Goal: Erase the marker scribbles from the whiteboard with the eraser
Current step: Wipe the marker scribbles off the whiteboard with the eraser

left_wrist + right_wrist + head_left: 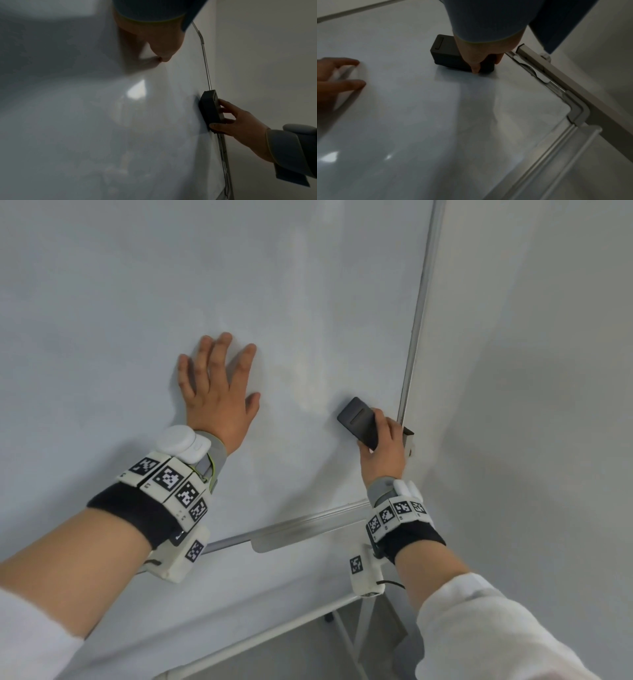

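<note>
Right hand (383,446) grips eraser (358,422) against whiteboard (205,268); left hand (219,392) lies flat.

Eraser (359,422) is held flat on whiteboard (137,302) by right hand (383,453); frame edge (416,330) just right of grip, left hand (219,392) spread on board well to its left.

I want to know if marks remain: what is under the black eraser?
The eraser, gripped by the right hand, lies flat against the whiteboard. Around it the board looks clean; the patch beneath is covered, so marks there cannot be seen.
</note>
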The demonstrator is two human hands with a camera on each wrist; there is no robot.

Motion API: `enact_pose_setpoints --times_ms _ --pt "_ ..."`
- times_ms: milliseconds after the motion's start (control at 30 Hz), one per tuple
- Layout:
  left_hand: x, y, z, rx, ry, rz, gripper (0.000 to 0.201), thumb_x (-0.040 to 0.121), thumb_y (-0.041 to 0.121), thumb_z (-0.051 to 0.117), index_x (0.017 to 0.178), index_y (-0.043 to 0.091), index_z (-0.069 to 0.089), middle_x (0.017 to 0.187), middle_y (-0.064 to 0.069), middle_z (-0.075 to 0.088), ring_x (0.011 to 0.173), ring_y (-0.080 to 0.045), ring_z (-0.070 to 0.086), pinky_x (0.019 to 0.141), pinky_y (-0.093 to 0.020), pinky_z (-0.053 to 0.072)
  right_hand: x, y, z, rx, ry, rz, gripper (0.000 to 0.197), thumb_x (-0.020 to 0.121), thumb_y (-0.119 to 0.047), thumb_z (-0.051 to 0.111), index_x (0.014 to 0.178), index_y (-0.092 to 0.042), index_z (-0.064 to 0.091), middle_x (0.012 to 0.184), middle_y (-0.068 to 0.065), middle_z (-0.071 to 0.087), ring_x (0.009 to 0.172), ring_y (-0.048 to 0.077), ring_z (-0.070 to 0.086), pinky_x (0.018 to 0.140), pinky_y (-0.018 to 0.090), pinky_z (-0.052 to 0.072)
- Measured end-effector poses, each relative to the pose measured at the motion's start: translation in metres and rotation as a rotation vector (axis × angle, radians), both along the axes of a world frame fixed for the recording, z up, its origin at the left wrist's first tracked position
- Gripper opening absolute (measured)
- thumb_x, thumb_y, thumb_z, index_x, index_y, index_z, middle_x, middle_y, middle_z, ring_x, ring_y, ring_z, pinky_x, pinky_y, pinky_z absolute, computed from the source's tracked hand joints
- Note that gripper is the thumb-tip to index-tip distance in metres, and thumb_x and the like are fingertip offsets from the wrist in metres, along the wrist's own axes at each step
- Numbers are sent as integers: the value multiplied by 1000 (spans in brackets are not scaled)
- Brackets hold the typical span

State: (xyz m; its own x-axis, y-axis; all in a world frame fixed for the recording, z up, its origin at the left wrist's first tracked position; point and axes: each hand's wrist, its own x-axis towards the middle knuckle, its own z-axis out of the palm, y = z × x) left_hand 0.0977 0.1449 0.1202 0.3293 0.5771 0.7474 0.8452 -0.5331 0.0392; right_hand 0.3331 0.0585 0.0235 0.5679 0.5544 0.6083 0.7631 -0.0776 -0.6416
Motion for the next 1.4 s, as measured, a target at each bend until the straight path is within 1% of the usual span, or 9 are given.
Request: enact_pose_setpoints --times_ms 167,433,533,700,867,1000,1133,1200,1400 --pt "-2 -4 -5 -25 27 8 65 88 29 54 145 25 22 154 -10 12 142 -31 4 112 -50 -3 -8 -4 -18 -32 29 21 63 80 -3 66 135 -25 45 130 3 44 115 24 48 91 33 44" --pt "-6 -6 -10 -44 62 5 66 88 27 56 145 25 23 154 -9 11 142 -30 3 112 -47 -4 -19 -11 -33 -130 45 65 61 82 -7 65 137 -25 44 130 6 44 115 24 48 88 25 37" --pt "-10 -7 -12 -55 85 -4 66 88 26 56 145 25 23 155 -9 10 142 -29 2 112 -46 -4 -15 -9 -28 -131 60 70 62 82 -5 65 137 -25 44 129 7 43 115 25 48 92 28 40" --pt "-12 -5 -17 -34 87 -24 67 85 24 60 144 23 27 153 -11 16 141 -30 8 112 -47 -1 -4 2 6 -82 26 65 64 84 -6 64 140 -24 41 133 9 41 116 26 48 94 20 30" --pt "-12 -4 -23 -28 76 -39 66 84 22 61 142 22 29 152 -12 18 140 -31 9 112 -48 0 -6 13 30 -47 -46 42 66 83 -6 63 141 -26 39 131 6 42 113 23 49 89 23 37" --pt "-11 -6 -25 -38 68 -34 66 85 22 59 143 22 27 153 -11 17 141 -31 7 112 -47 -3 -23 7 11 -33 -102 89 68 78 0 66 138 -21 44 126 12 47 109 28 51 88 25 38" --pt "-11 -15 -37 -52 67 -37 67 85 21 59 144 22 26 153 -11 15 141 -31 6 112 -46 -4 -46 -10 -26 -103 -128 163 68 74 2 69 136 -19 48 120 14 50 107 31 53 90 35 47" --pt "-12 -18 -44 -57 71 -48 68 84 20 60 143 22 27 153 -11 17 141 -31 7 112 -47 -3 -51 -16 -40 -147 -135 206 68 74 3 69 135 -20 49 119 13 51 106 31 53 87 37 48" --pt "-28 -30 -61 -104 91 -55 66 82 16 62 140 20 31 151 -11 21 140 -31 10 112 -48 4 -59 -19 -29 -157 -153 273 64 75 3 68 133 -18 50 121 12 51 107 31 52 88 38 48"
